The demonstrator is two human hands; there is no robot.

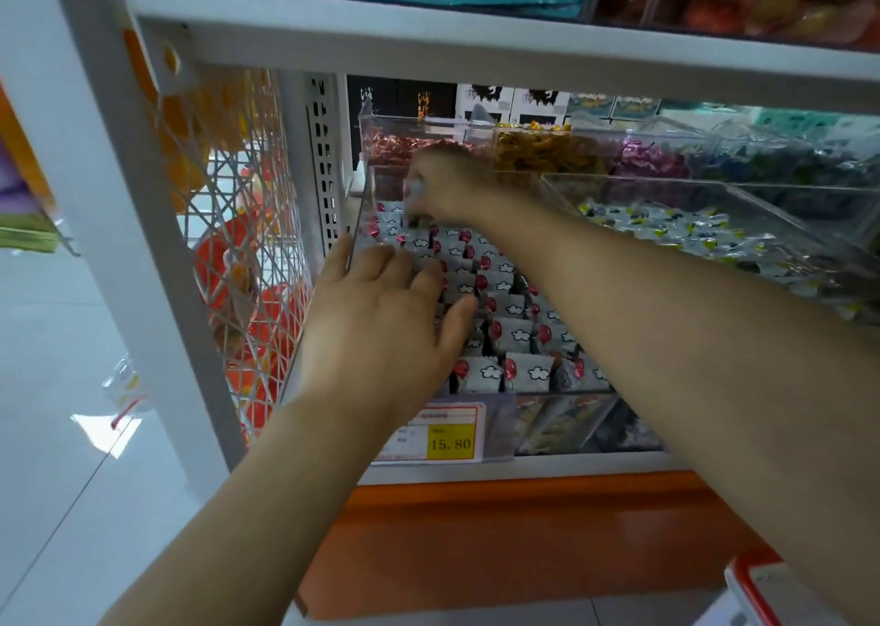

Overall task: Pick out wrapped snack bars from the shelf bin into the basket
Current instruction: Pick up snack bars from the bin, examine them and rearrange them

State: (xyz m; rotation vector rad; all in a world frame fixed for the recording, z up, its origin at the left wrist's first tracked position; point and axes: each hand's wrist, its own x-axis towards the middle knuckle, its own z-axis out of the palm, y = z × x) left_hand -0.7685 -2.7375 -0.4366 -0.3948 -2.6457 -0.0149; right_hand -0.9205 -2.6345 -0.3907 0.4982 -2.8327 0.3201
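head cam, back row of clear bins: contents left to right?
Red-foil candies → yellow-wrapped candies → purple-foil candies → dark blue candies. Right hand, pinching a snack bar, overlaps the red ones, so it is left out.

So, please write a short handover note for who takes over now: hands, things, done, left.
Left hand: open, fingers resting on the snack bars at the front of the bin.
Right hand: grip pinches one wrapped bar, far end of the bin.
Basket: only a red-rimmed corner shows, lower right; contents unseen.
Left to do: bring this bar to the basket, pick more.
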